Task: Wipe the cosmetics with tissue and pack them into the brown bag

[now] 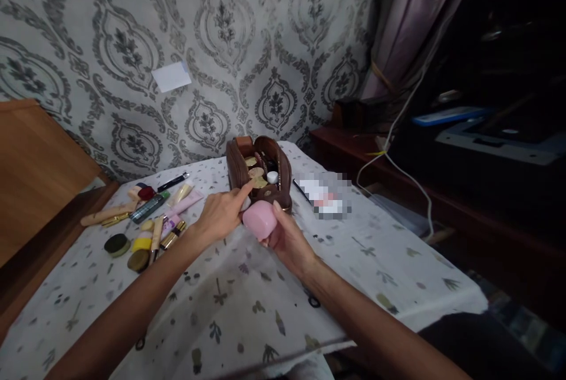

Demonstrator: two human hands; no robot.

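A brown cosmetic bag [237, 169] stands unzipped near the wall, with several gold, white and dark items inside. In front of it my right hand [289, 238] holds a rounded pink case [260, 220] between thumb and fingers. My left hand [223, 212] is just left of the case, its index finger stretched towards the bag's opening. A small pale item shows beside the left fingers at the case's edge; whether they grip it is unclear. Left of the hands lie several cosmetics, among them a pink tube [188, 202], a yellow jar [142, 243] and a dark round jar [117, 245].
A patterned white cloth [247, 309] covers the table. A phone-like object [325, 194], partly blurred out, lies right of the bag. A wooden board [39, 173] borders the left side. A white cable [400, 114] hangs beyond the table's right edge.
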